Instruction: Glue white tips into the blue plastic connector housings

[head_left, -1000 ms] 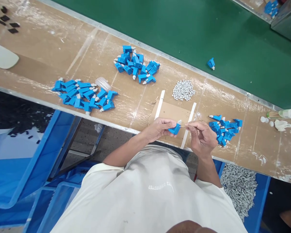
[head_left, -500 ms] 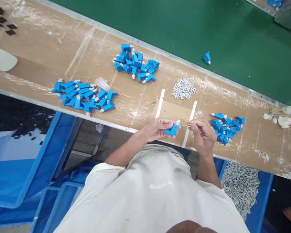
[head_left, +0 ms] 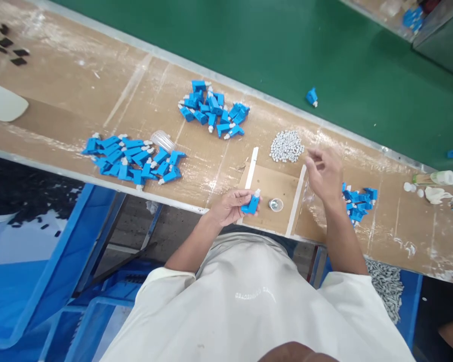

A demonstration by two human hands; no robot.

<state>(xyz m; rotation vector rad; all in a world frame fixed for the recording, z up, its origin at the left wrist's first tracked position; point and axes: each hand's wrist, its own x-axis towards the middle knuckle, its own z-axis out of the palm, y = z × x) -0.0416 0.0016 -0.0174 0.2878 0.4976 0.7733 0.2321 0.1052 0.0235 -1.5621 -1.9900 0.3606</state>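
Blue blocks (head_left: 251,203) with white tips — small grey pieces (head_left: 286,146) — brown surface (head_left: 196,166), plain green belt (head_left: 219,45), white shirt (head_left: 249,296), black chips (head_left: 18,62) far left.

1. Upside down in the head view, small pale capitals curve across the chest of my white shirt (head_left: 226,322); one word appears to read "CONNECTED."
2. A shorter word sits beside it on the same shirt, its letters too faint and blurred for me to make out.
3. A clear, white-capped container (head_left: 434,178) lies on my table (head_left: 388,221), its green marking too small to read.
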